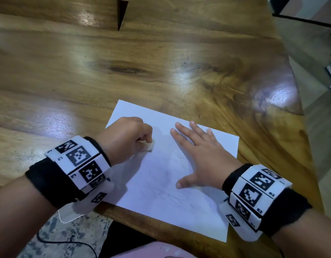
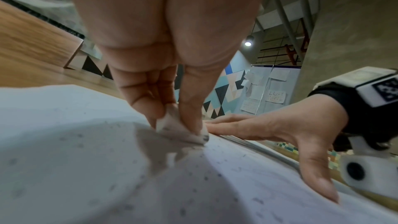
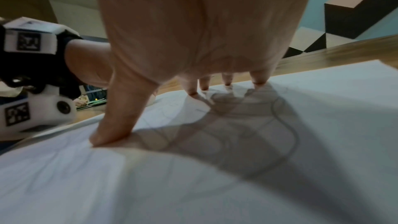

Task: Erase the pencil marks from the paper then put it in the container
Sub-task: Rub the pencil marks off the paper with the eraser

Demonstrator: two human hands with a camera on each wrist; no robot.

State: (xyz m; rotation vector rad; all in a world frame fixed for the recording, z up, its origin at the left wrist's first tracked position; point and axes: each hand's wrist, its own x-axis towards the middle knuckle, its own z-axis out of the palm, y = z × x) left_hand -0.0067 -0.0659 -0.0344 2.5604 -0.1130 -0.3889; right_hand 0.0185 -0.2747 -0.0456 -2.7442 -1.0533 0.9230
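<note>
A white sheet of paper (image 1: 161,192) with faint pencil lines lies on the wooden table near its front edge. My left hand (image 1: 127,138) pinches a small white eraser (image 1: 149,146), whose smudged tip touches the sheet's upper left part. In the left wrist view the eraser (image 2: 183,132) sits between thumb and fingers, with grey crumbs scattered over the paper (image 2: 64,159). My right hand (image 1: 198,155) lies flat on the right half of the sheet, fingers spread. In the right wrist view its thumb and fingertips (image 3: 258,81) press on the paper (image 3: 323,125) over looping pencil lines (image 3: 288,125). No container is in view.
The wooden table (image 1: 105,71) stretches far beyond the sheet, and its edge (image 1: 298,112) curves away on the right. A dark triangular object (image 1: 122,12) stands at the table's far side. Floor and a black cable (image 1: 68,243) show below the front edge.
</note>
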